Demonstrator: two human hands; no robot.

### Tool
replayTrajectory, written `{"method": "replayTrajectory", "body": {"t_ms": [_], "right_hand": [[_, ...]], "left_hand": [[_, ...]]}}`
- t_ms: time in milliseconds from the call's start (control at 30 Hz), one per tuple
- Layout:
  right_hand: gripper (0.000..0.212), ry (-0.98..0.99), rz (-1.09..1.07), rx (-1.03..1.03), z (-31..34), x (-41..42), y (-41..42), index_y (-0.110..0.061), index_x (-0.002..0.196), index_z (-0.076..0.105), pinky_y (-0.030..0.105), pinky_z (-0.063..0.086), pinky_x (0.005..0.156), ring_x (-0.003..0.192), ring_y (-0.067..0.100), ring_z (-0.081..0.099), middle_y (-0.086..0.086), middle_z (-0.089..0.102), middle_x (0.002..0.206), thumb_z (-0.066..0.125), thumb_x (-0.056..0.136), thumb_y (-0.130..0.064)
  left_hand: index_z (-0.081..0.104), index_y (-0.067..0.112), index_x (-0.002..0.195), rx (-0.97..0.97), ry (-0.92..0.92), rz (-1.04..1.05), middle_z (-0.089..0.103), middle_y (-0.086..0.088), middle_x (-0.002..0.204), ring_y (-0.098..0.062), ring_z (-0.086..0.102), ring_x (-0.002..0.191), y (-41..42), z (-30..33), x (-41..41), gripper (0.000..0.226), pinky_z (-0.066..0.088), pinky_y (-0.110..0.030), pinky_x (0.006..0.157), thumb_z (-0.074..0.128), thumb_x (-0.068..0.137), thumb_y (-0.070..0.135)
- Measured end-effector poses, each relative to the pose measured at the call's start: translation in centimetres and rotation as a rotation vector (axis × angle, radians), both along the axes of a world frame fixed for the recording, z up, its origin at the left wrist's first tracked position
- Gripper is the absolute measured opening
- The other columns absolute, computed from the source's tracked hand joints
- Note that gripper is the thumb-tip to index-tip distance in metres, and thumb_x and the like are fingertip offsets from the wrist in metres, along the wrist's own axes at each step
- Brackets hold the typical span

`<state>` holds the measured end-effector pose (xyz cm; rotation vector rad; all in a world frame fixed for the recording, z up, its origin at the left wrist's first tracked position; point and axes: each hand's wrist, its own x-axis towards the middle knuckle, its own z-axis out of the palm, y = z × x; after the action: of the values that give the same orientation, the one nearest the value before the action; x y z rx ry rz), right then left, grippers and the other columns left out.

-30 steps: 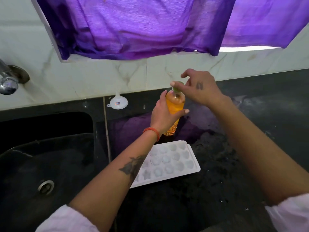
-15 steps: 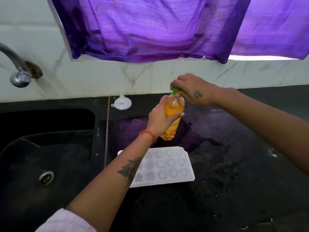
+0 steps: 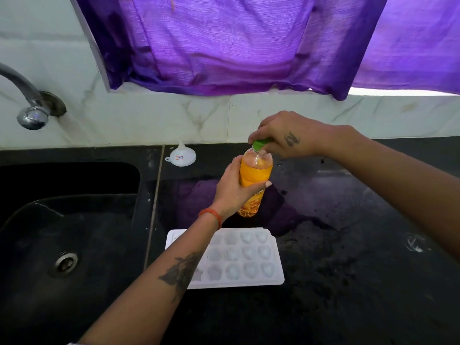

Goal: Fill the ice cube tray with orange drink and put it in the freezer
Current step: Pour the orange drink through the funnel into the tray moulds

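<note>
A clear bottle of orange drink (image 3: 256,170) stands upright on the black counter. My left hand (image 3: 234,190) is wrapped around its middle. My right hand (image 3: 283,138) grips the green cap (image 3: 260,143) on top with its fingertips. A white ice cube tray (image 3: 244,257) with empty shaped wells lies flat on the counter just in front of the bottle; my left forearm crosses over its left part.
A small white funnel (image 3: 181,156) rests upside down by the wall, left of the bottle. A black sink (image 3: 67,240) with a drain lies to the left, under a metal tap (image 3: 29,105). Purple curtains (image 3: 224,41) hang above the marble backsplash.
My right hand has closed down from open fingers onto the green cap. The view has shifted, showing more of the tap and curtain. The bottle stays in my left hand.
</note>
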<state>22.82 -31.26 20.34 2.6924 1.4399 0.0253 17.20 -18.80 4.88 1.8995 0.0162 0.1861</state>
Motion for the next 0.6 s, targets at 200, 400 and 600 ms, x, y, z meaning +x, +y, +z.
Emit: {"method": "replayTrajectory", "body": {"t_ms": [200, 400, 600], "right_hand": [[0.044, -0.07, -0.093, -0.047, 0.2, 0.4, 0.8, -0.004, 0.106, 0.065, 0.031, 0.047, 0.073, 0.08, 0.026, 0.061, 0.015, 0.068, 0.095, 0.047, 0.093, -0.042], [0.034, -0.003, 0.014, -0.048, 0.5, 0.1, 0.7, -0.015, 0.123, 0.06, 0.029, 0.046, 0.086, 0.1, 0.024, 0.06, 0.009, 0.065, 0.115, 0.054, 0.093, -0.027], [0.045, 0.0, -0.147, -0.019, 0.8, 0.6, 0.9, -0.006, 0.113, 0.064, 0.027, 0.044, 0.073, 0.086, 0.026, 0.062, 0.015, 0.068, 0.103, 0.052, 0.091, -0.043]], "left_hand": [[0.039, 0.038, 0.128, 0.029, 0.031, 0.048, 0.041, 0.004, 0.127, -0.016, 0.05, 0.114, -0.4, -0.5, 0.1, 0.089, 0.048, -0.043, 0.098, 0.069, 0.05, 0.068], [0.033, 0.06, 0.119, 0.012, 0.032, -0.013, 0.053, 0.008, 0.128, -0.014, 0.054, 0.113, 0.4, 0.0, 0.2, 0.077, 0.051, -0.044, 0.094, 0.073, 0.054, 0.062], [0.043, 0.04, 0.127, 0.025, 0.062, 0.004, 0.045, 0.006, 0.124, -0.021, 0.052, 0.115, 0.4, -0.2, 0.4, 0.083, 0.049, -0.044, 0.096, 0.078, 0.054, 0.057]]}}
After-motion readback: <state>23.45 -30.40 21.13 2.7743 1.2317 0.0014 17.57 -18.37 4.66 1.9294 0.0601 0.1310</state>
